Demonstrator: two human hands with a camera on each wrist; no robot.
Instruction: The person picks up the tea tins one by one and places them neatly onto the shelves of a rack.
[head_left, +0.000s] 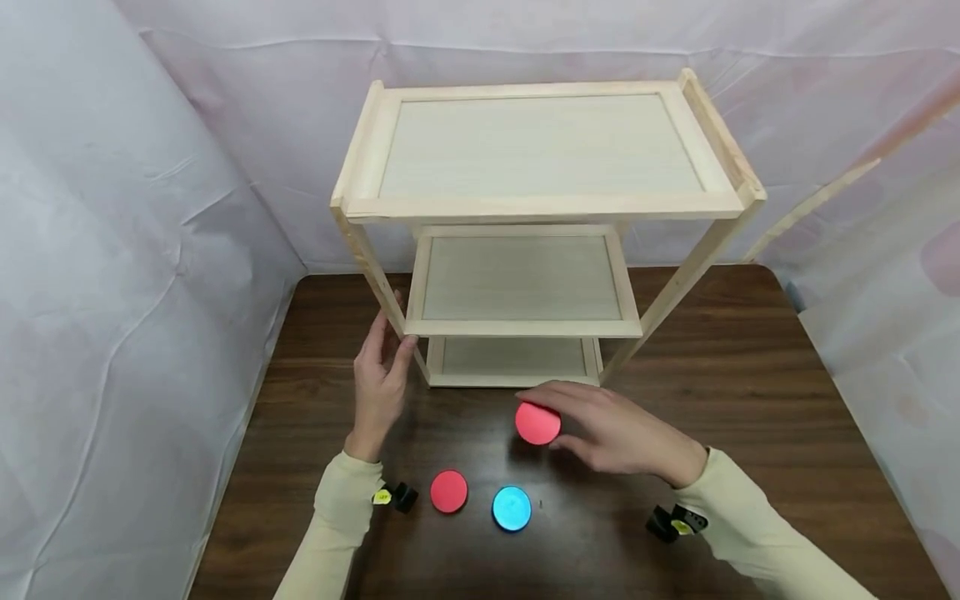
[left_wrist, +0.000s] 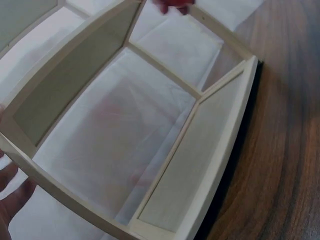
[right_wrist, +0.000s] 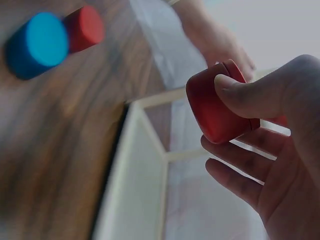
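Observation:
A pale wooden three-tier shelf (head_left: 540, 150) stands on the table. My left hand (head_left: 381, 387) grips its left front post beside the middle tier, thumb at the front and fingers behind. In front of the lowest tier, my right hand (head_left: 622, 425) holds a red cylindrical container (head_left: 537, 423) above the table. The right wrist view shows the thumb pressed on the side of this red container (right_wrist: 210, 110), which has a seam near one end. Nearer to me, a second red cylinder (head_left: 448, 492) and a blue cylinder (head_left: 512, 509) stand on the table, side by side.
The dark wooden table (head_left: 750, 400) reaches past the shelf on both sides. White cloth (head_left: 150, 250) hangs behind and along the sides. A thin pale strip (head_left: 810, 208) slants against the cloth at the right. Black wrist cameras are strapped to both sleeves.

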